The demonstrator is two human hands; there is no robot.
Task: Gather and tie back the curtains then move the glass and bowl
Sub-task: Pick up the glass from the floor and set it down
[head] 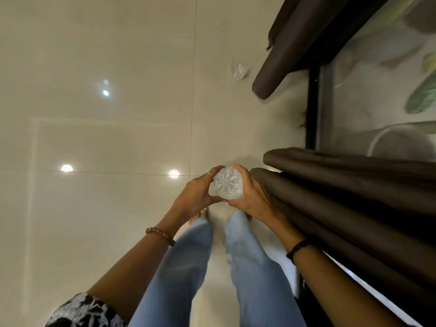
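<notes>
Gripping cut-patterned clear glass (228, 185) (round): left hand (195, 193), right hand (247, 195).

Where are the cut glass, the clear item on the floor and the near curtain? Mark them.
cut glass (228, 184): head view, patterned base facing the camera.
clear item on the floor (240, 70): head view, its blurred middle.
near curtain (342, 199): head view, a gathered dark fold.

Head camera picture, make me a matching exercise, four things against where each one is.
Things:
1. cut glass
2. clear bowl
3. beaded bracelet
4. black band

Places:
A. on the floor near the far curtain
B. right wrist
C. held between both hands
D. left wrist

Pairs: 1-C, 2-A, 3-D, 4-B
</notes>
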